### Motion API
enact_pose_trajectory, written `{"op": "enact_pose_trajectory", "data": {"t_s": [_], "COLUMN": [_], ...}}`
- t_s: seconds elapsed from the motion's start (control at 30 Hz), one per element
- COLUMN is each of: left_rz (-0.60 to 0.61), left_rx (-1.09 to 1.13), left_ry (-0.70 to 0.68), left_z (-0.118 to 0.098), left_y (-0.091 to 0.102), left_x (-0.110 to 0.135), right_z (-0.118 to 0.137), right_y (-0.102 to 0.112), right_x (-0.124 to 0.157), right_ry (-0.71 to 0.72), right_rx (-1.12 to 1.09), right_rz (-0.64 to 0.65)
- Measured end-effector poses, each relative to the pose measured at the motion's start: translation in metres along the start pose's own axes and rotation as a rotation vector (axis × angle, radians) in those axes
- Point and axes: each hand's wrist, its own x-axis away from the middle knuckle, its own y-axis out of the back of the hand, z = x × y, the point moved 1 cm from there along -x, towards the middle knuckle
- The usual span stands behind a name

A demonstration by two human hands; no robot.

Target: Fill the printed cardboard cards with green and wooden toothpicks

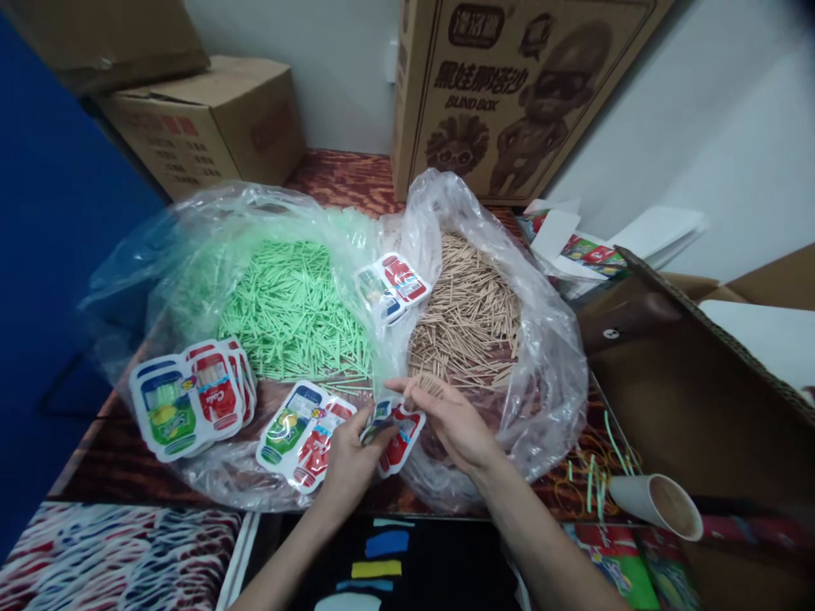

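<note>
My left hand (349,454) grips a small printed packet (398,437) with red and green halves, held at the near edge of the table. My right hand (446,416) pinches a small bunch of tan sticks beside the packet's top edge. Just behind it lies an open clear bag of tan wooden sticks (468,314). A second clear bag holds green sticks (286,310) to the left. More printed packets lie around: a stack (191,395) at the left, a pair (302,433) near my left hand, another (391,287) between the bags.
Cardboard boxes (210,119) stand at the back left, and a large printed box (509,85) at the back. An open brown carton (688,382) is at the right, with a paper cup (659,502) on its side and loose green sticks (595,475) near it.
</note>
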Motion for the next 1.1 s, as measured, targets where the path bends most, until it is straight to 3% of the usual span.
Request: {"op": "enact_pose_trajectory", "data": {"t_s": [0.1,0.2,0.3,0.4,0.53,0.67,0.87,0.97,1.1], "left_rz": [-0.059,-0.069,-0.085,-0.104,-0.095,-0.248,-0.758,-0.906,-1.029], "left_rx": [0.001,0.073,0.116,0.154,0.278,0.321,0.253,-0.089,-0.625], "left_ry": [-0.039,-0.031,-0.007,-0.016,0.017,0.062,0.023,0.021,0.018], "left_z": [-0.006,-0.007,-0.007,-0.009,-0.009,-0.002,0.029,0.042,0.05], "left_y": [0.003,0.005,0.005,0.006,0.02,0.063,0.168,0.206,0.228], "left_x": [-0.002,-0.004,-0.006,-0.005,0.003,0.015,0.016,0.004,-0.01], "right_z": [0.002,0.006,0.007,0.003,0.0,-0.003,-0.038,-0.065,-0.102], "right_y": [-0.002,-0.003,-0.004,-0.007,-0.017,-0.039,-0.099,-0.13,-0.165], "right_x": [0.004,0.009,0.012,0.011,0.004,-0.013,-0.057,-0.094,-0.143], "right_ry": [0.045,0.164,0.308,0.339,0.267,0.154,0.032,0.037,-0.011], "right_rx": [0.127,0.218,0.526,0.774,0.649,0.495,0.427,0.453,0.535], "right_rz": [0.04,-0.024,-0.084,0.01,0.031,0.062,0.311,0.305,0.164]}}
